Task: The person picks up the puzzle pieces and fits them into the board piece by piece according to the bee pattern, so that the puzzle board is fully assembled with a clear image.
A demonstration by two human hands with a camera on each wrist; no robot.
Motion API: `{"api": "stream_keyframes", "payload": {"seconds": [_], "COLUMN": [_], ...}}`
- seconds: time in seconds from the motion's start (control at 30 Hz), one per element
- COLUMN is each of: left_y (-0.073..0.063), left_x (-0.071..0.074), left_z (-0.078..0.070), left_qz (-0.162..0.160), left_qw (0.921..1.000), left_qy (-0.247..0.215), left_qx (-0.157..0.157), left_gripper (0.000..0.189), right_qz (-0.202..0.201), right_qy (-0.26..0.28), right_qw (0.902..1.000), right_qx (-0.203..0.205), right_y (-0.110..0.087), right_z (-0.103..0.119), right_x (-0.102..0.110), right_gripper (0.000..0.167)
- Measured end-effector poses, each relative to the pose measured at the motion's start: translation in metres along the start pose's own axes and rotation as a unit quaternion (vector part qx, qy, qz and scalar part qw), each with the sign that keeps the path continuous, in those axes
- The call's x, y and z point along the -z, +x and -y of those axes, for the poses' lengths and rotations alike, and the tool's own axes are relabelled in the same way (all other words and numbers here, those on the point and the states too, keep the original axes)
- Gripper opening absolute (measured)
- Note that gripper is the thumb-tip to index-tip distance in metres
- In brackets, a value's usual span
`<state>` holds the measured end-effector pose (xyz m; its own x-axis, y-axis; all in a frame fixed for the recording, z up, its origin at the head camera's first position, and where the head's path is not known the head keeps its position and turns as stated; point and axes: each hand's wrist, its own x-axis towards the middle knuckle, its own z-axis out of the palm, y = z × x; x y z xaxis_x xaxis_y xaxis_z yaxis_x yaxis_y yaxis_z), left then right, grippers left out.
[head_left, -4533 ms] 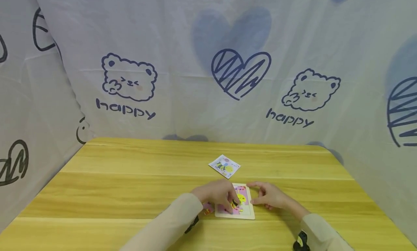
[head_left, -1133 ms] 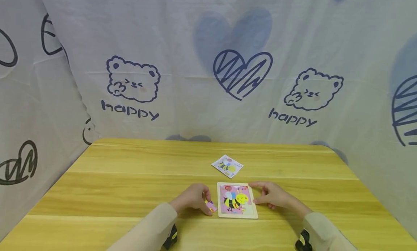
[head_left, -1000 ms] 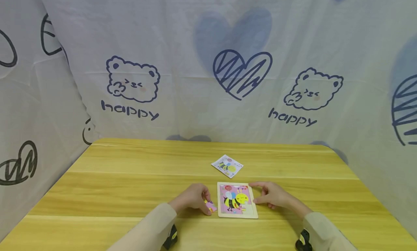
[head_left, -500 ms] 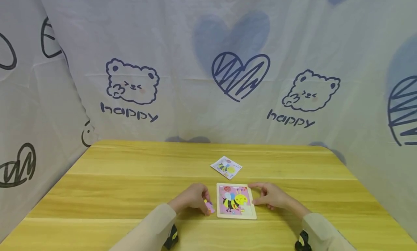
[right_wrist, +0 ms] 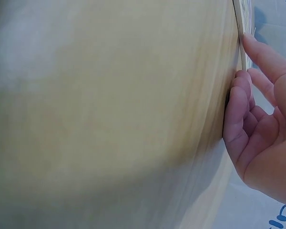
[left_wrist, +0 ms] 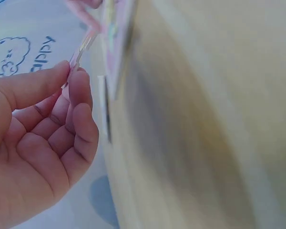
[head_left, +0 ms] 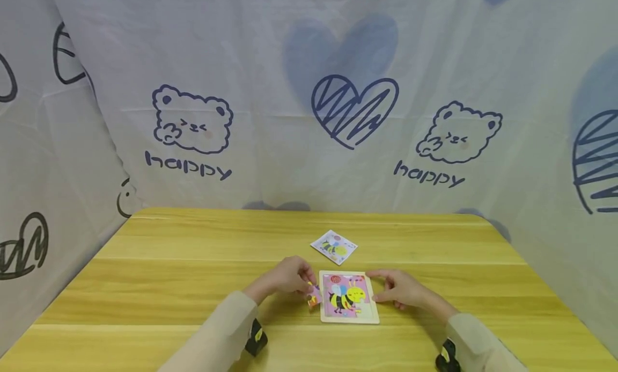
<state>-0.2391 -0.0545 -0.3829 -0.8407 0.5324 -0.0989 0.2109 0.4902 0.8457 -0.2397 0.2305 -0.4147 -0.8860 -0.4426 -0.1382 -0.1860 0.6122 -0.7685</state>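
My left hand [head_left: 289,278] pinches a pink and yellow jigsaw piece [head_left: 315,297] between thumb and fingertips, just left of the puzzle tray [head_left: 350,321]. Edge-on in the left wrist view, the piece [left_wrist: 76,56] is raised off the table, its far end close to the tray. The tray holds a bee picture on pink, with a bare pale gap at its lower right. My right hand [head_left: 401,290] rests at the tray's right rim, index finger stretched to the upper corner and thumb lower on the edge. Its other fingers bend loosely against the table in the right wrist view.
Beyond the tray lies a small printed card [head_left: 334,247] with the same bee picture, turned at an angle. The wooden table [head_left: 193,243] runs back to a pale curtain [head_left: 270,157] with bear and heart drawings.
Since leaving the picture inside the tray, my left hand picked up the jigsaw piece on the left. It has now turned and raised it toward the tray's left rim. My right hand stays put.
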Motion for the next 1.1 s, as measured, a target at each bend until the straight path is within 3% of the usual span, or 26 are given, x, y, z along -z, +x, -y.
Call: {"api": "stream_keyframes", "payload": {"seconds": [0.23,0.53,0.73,1.1], "left_y": [0.009,0.030,0.038,0.054], "left_x": [0.000,-0.020,-0.034,-0.056], "left_z": [-0.012,-0.016,-0.022,-0.031], "left_qz": [0.009,0.020,0.031,0.049], "left_qw": [0.9999,0.9991,0.9987,0.9975], "left_qy": [0.000,-0.015,-0.025,0.015], "left_qx": [-0.004,-0.033,-0.032,-0.048], "left_gripper": [0.005,0.004,0.006,0.008], "right_qz": [0.006,0.006,0.010,0.006], "right_qy": [-0.009,-0.010,-0.007,-0.014], "right_qw": [0.9999,0.9999,0.9999,0.9997], "right_qx": [0.003,0.001,0.010,0.021], "right_y": [0.000,0.001,0.002,0.001], "right_z": [0.001,-0.002,-0.005,-0.004], "right_x": [0.001,0.001,0.000,0.002], "right_gripper": [0.055,0.055,0.056,0.056]}}
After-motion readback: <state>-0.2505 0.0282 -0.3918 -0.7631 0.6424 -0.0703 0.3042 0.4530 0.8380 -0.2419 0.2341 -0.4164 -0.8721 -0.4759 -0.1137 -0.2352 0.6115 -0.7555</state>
